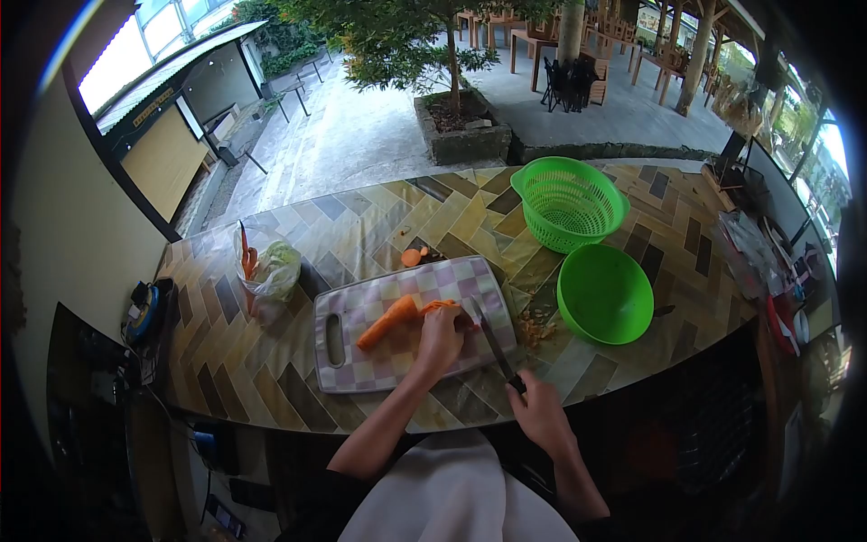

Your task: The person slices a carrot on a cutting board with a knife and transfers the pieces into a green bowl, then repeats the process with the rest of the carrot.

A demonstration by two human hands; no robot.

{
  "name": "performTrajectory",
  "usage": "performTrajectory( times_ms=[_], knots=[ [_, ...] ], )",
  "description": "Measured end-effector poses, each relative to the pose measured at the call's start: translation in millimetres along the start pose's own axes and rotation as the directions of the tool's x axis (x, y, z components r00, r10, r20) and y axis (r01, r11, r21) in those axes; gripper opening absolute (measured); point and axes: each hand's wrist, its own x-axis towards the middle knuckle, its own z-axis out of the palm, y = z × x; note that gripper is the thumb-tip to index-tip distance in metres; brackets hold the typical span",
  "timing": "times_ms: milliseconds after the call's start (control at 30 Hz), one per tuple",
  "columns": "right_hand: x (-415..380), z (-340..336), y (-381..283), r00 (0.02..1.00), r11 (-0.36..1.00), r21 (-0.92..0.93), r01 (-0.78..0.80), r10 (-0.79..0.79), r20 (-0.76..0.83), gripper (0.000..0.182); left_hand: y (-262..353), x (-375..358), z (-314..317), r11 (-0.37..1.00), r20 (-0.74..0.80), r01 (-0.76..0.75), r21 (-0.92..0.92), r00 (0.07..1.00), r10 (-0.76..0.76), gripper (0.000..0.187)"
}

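A checkered cutting board (370, 375) with a handle slot lies on the table in front of me. On it rests a thick piece of peeled carrot (386, 323), just left of my left hand (441, 336). The fingers of that hand are bent and pressed down on cut carrot slices (435, 305), which they partly hide. My right hand (540, 411) grips the black handle of a knife (492, 334). Its blade points away from me over the board's right side, close beside my left fingertips.
Right of the board stand a green colander (571, 203) and a green bowl (605, 294). Small scraps (537, 328) lie between board and bowl. Carrot ends (412, 256) sit past the board's far edge. A plastic bag of vegetables (273, 271) is on the left.
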Motion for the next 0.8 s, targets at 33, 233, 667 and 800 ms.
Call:
performTrajectory(
  times_ms=[33,233,667,800],
  knots=[
    [-0.9,2.6,-2.1,1.000,1.000,-0.005,0.005,-0.005,-0.012,0.025,-0.2,0.3,0.9,1.000,-0.006,0.015,-0.022,1.000,-0.015,0.014],
    [-5.6,12.9,-0.7,0.999,0.999,-0.030,0.026,-0.028,-0.047,0.024,-3.3,6.2,0.5,0.999,0.010,0.035,-0.021,0.999,-0.035,0.020],
    [-17.6,24.7,-12.1,0.995,0.976,-0.206,-0.076,0.087,0.042,0.022,3.1,-0.1,1.9,0.995,-0.086,-0.037,0.095,0.995,0.045,0.016],
    [-14.3,30.3,-12.9,0.991,0.959,-0.272,-0.076,0.102,0.085,0.023,-1.3,1.2,4.4,0.992,-0.095,-0.053,0.117,0.993,0.065,0.017]
  ],
)
